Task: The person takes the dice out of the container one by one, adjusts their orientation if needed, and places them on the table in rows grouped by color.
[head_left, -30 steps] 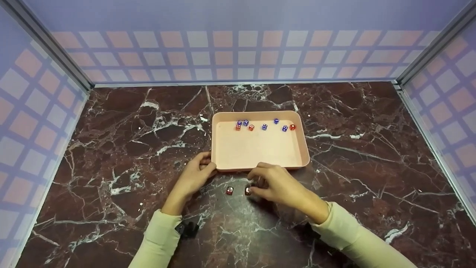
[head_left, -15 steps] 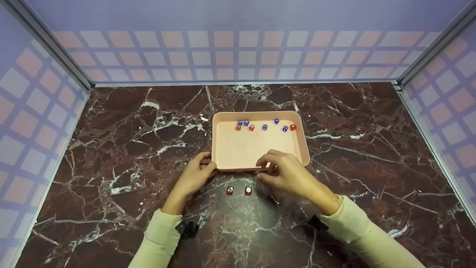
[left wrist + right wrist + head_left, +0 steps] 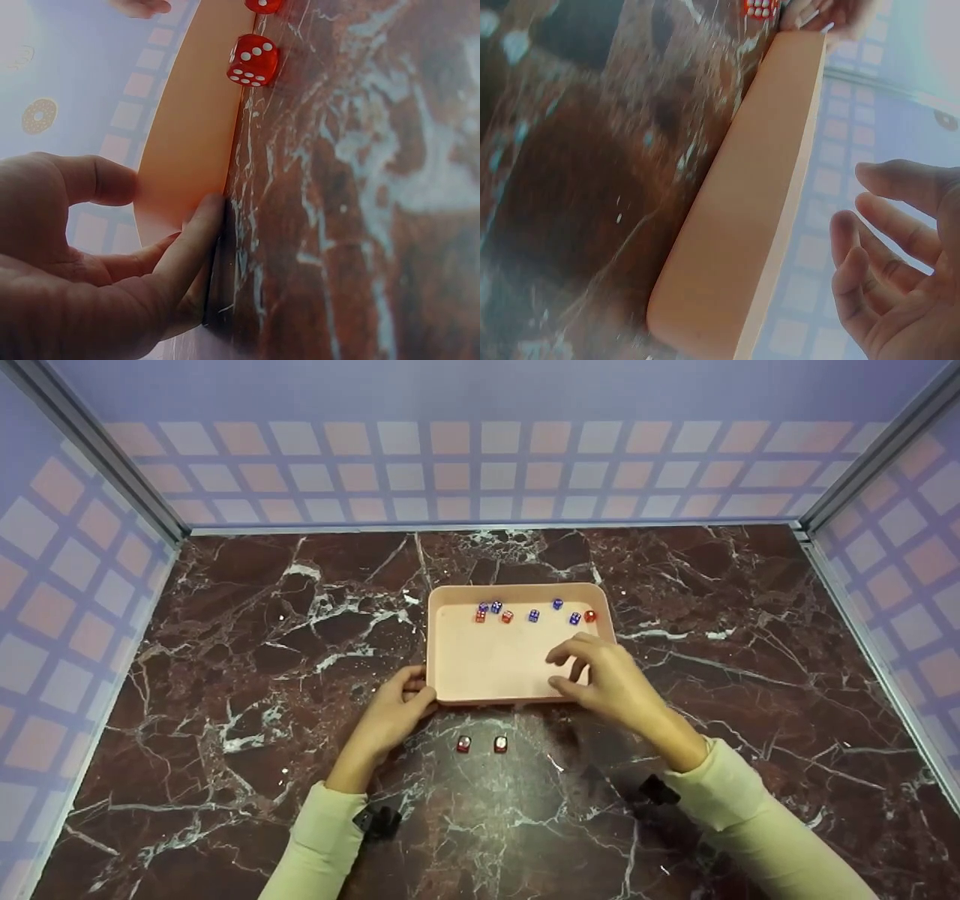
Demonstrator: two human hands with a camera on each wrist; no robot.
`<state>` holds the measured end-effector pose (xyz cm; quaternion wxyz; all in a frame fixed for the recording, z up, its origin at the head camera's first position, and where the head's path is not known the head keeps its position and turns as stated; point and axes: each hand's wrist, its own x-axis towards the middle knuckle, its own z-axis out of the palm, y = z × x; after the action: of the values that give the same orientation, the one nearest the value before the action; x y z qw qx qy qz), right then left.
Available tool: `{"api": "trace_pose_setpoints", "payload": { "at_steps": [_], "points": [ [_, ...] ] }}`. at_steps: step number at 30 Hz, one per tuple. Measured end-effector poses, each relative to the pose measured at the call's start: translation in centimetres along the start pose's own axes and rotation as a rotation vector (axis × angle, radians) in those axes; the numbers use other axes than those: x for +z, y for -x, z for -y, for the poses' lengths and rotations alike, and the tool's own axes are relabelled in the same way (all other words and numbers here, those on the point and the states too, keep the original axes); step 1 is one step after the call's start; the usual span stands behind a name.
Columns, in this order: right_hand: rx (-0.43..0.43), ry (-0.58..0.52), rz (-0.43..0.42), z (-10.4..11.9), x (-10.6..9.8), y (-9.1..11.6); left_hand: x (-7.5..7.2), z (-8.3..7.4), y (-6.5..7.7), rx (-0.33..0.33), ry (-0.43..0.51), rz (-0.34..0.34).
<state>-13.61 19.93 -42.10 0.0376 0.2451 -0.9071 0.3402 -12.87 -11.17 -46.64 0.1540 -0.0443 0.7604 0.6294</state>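
Observation:
A shallow peach-coloured tray (image 3: 495,675) lies on the table. My left hand (image 3: 394,709) grips its near left corner, with fingertips against the wall in the left wrist view. Over the tray's near right part hovers my right hand (image 3: 611,679), fingers loosely bent and spread apart, holding nothing; the right wrist view shows a gap between thumb and fingers. Two red dice, a left die (image 3: 464,744) and a right die (image 3: 500,744), stand apart on the table in front of the tray. Inside, along the far side, are several blue dice (image 3: 533,616) and red dice (image 3: 508,616).
The dark marbled table (image 3: 262,720) surrounds the tray. Behind it stands a wall (image 3: 480,472) with pink and white squares, and side panels close off left and right. Black wrist devices, such as the left one (image 3: 379,821), sit below the sleeves.
My right hand has let go of the right red die in front of the tray and moved up and right, over the tray. The left hand has stayed at the corner.

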Motion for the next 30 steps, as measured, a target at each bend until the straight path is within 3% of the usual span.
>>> {"api": "trace_pose_setpoints", "payload": {
  "at_steps": [11,19,30],
  "points": [
    [0.078,0.045,-0.043,-2.0,-0.8,0.1,0.0,-0.1,0.0,0.019,-0.074,-0.017],
    [0.116,0.164,-0.117,-3.7,-0.9,-0.5,-0.1,0.1,-0.1,0.017,-0.021,-0.011],
    [0.073,0.324,-0.19,-6.8,-0.6,-1.7,-0.1,0.1,0.0,-0.001,-0.019,-0.016]
  ]
}}
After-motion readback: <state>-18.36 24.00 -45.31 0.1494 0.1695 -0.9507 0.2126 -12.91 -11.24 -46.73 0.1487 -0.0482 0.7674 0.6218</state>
